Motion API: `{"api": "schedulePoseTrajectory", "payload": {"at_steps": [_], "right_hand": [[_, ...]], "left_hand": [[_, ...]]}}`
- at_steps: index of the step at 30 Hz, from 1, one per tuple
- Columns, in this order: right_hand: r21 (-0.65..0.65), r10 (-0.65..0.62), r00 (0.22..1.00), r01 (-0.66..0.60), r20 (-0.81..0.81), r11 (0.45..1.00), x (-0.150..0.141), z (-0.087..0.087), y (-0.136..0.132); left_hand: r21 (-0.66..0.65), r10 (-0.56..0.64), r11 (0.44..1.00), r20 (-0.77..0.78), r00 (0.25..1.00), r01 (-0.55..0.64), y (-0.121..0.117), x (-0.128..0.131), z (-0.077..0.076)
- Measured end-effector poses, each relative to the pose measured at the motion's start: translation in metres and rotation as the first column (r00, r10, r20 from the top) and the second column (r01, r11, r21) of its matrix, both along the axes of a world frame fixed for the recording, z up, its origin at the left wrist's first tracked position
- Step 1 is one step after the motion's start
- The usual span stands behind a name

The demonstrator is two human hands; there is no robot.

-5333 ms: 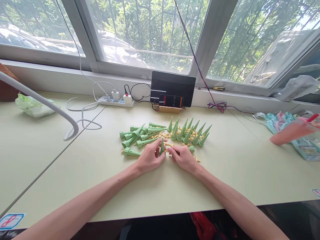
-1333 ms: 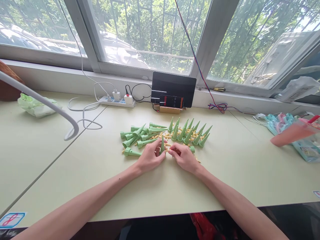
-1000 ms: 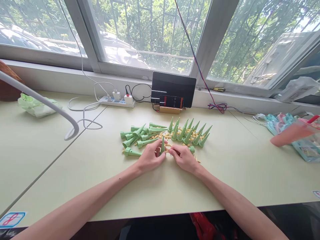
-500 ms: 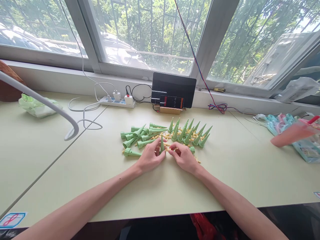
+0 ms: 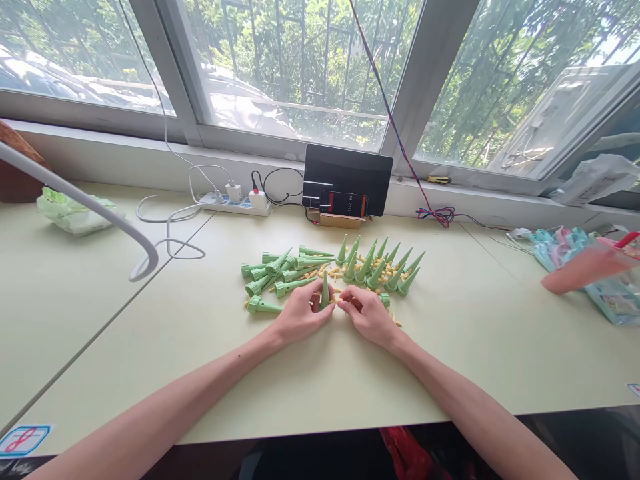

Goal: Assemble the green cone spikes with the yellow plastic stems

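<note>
A green plastic spike (image 5: 325, 291) stands tip-up near the front of the cluster, held between the thumb and fingers of the left hand (image 5: 304, 309). Just beside it, the right hand (image 5: 369, 316) pinches a small yellow fitting (image 5: 335, 302), partly hidden by the fingertips. Beyond, green cones (image 5: 270, 268) lie heaped leftward; upright cones (image 5: 362, 271) stand rightward on the table (image 5: 320, 393). Behind are a phone (image 5: 343, 204) and a tablet (image 5: 349, 171).

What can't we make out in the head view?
All head view:
Base of the held green cone: hidden by the left hand.
Yellow piece by the right hand: too small to tell if gripped.
Phone digits: too small.
Pink cup: cut off by the right edge.
</note>
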State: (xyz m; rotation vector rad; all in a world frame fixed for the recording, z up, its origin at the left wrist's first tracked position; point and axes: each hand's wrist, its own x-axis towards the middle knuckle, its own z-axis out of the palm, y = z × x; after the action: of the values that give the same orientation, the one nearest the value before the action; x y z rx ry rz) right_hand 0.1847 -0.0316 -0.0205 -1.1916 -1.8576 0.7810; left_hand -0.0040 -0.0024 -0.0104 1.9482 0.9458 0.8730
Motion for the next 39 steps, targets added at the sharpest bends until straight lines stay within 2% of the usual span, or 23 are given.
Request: {"api": "schedulePoseTrajectory", "payload": {"at_steps": [14, 19, 28, 39], "right_hand": [[0.071, 0.003, 0.997, -0.008, 0.077, 0.997, 0.0005, -0.0022, 0.0016], [0.061, -0.01, 0.997, 0.005, 0.071, 0.998, 0.0006, -0.004, 0.0025], [0.018, -0.045, 0.999, 0.045, 0.004, 0.999, -0.0021, 0.0026, -0.0008], [0.008, -0.01, 1.0, 0.01, -0.008, 1.0, 0.0001, -0.0001, 0.0006]], "left_hand": [[-0.036, -0.048, 0.998, -0.011, 0.999, 0.048, 0.0006, -0.0014, -0.0007], [-0.058, -0.053, 0.997, -0.001, 0.999, 0.053, 0.0008, -0.0015, -0.0003], [-0.101, -0.049, 0.993, 0.069, 0.996, 0.056, 0.0024, 0.0001, -0.004], [-0.087, -0.047, 0.995, 0.043, 0.998, 0.051, 0.004, -0.0013, -0.0028]]}}
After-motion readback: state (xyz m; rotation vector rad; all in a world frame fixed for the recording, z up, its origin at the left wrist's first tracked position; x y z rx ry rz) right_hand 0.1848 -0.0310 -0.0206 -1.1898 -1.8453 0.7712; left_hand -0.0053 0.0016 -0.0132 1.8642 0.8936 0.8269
